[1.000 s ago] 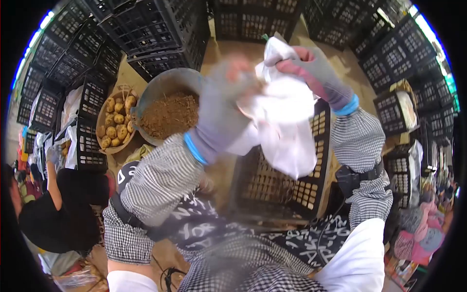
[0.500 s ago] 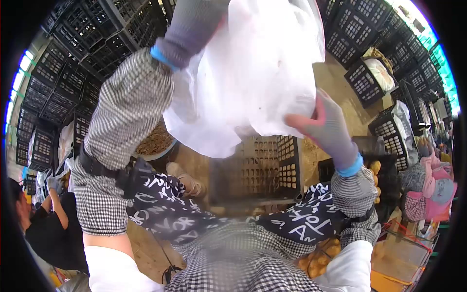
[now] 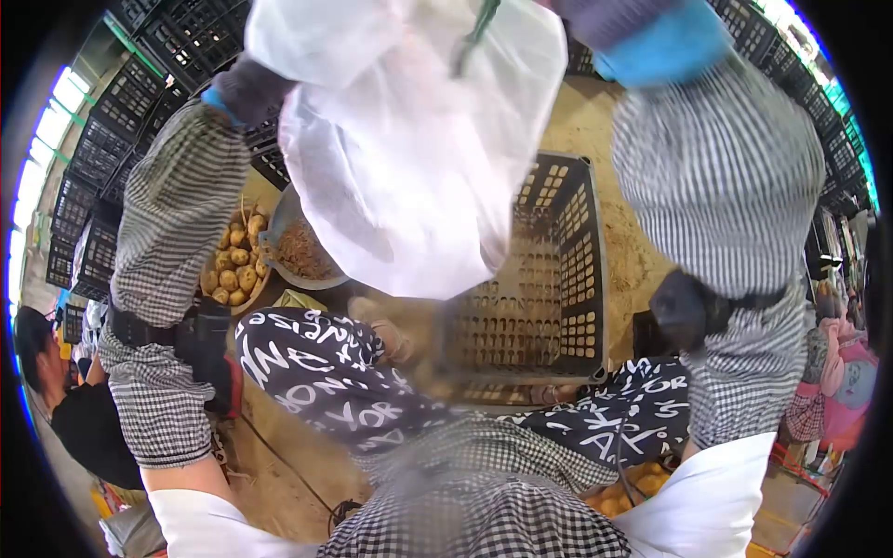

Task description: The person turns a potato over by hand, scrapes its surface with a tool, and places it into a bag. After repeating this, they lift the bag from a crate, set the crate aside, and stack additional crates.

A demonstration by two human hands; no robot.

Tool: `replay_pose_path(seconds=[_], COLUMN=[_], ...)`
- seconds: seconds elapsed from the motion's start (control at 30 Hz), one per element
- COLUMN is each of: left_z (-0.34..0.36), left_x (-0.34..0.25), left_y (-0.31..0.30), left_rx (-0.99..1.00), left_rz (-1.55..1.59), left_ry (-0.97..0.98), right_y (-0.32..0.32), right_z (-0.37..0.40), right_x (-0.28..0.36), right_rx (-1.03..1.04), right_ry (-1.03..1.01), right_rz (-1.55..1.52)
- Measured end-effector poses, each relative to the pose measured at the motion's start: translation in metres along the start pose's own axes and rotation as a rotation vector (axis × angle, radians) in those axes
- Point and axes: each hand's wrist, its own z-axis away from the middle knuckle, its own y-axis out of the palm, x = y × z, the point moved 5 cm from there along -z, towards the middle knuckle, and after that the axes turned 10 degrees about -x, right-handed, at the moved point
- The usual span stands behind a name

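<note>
A thin white sheet-like bag (image 3: 400, 177) hangs in front of me, above the floor and partly over a black crate. My left hand (image 3: 253, 90), in a dark grey glove with a blue cuff, is at the bag's left edge. The bag covers its fingers, and the hand appears closed on the material. My right hand (image 3: 619, 17), gloved with a blue cuff, is raised at the top edge of the view beside the bag's upper right. Its fingers are mostly out of view. A blurred dark green strip (image 3: 477, 35) crosses the bag's top.
The black slotted crate (image 3: 595, 270) stands between my knees. Left of it are a basin (image 3: 279, 244) of brown debris and a basket of potatoes (image 3: 244, 270). Stacked black crates (image 3: 112, 126) line the sides. A person in black (image 3: 93, 423) is at far left.
My left hand has moved down and left, and my right hand has risen from the bag's lower right to the top. The bag has shifted left, uncovering more of the crate.
</note>
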Motion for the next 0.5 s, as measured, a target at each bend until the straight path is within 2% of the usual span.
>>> replay_pose_path(seconds=[0.03,0.13,0.17,0.23,0.3,0.37,0.43,0.5], left_z=[0.016,0.069,0.083,0.101,0.101,0.090,0.074,0.054], left_x=[0.003,0.011,0.016,0.025,0.037,0.049,0.065,0.084], left_y=[-0.012,-0.056,-0.069,-0.091,-0.107,-0.124,-0.144,-0.163], left_rx=[0.013,0.055,0.049,0.026,-0.010,-0.065,-0.133,-0.193], left_rz=[-0.043,-0.166,-0.194,-0.249,-0.316,-0.399,-0.488,-0.585], left_ry=[-0.020,-0.121,-0.151,-0.186,-0.188,-0.168,-0.137,-0.113], right_y=[-0.008,-0.020,-0.021,-0.002,0.043,0.077,0.116,0.170], right_z=[0.013,0.012,0.028,0.060,0.090,0.091,0.075,0.056], right_x=[0.011,-0.043,-0.089,-0.181,-0.263,-0.305,-0.322,-0.339], right_rx=[0.012,-0.005,-0.263,-0.406,-0.240,-0.116,0.002,0.106], right_ry=[0.112,0.140,0.077,0.164,0.408,0.506,0.484,0.414], right_rz=[-0.152,-0.386,-0.278,-0.101,-0.046,-0.010,0.012,-0.152])
